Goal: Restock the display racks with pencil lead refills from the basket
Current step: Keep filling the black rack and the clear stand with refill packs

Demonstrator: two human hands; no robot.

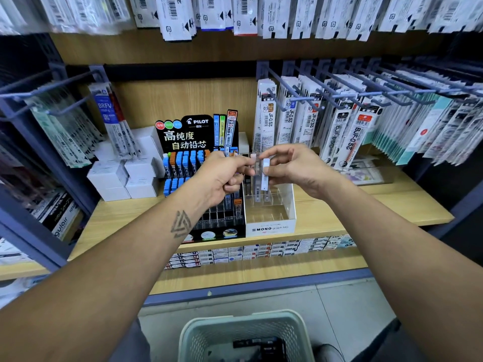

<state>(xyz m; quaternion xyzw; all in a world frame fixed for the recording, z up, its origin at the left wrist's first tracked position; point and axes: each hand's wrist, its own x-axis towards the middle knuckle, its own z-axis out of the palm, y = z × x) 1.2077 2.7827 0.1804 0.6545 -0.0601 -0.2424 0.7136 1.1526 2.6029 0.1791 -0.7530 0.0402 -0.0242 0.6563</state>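
Lead refill (265, 174) above "MONO graph MG" rack (270, 227), beside "PILOT" rack (197, 122)

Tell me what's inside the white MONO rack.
The white MONO rack holds a few slim refill cases standing in its back slots; the front slots look empty. Both hands, holding a white-capped refill, cover the cases' tops.

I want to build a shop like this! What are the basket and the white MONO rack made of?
Basket: likely matte pale green plastic, its walls moulded with small holes. MONO rack: apparently clear glossy plastic, since the shelf shows through, with a white printed front, maybe card.
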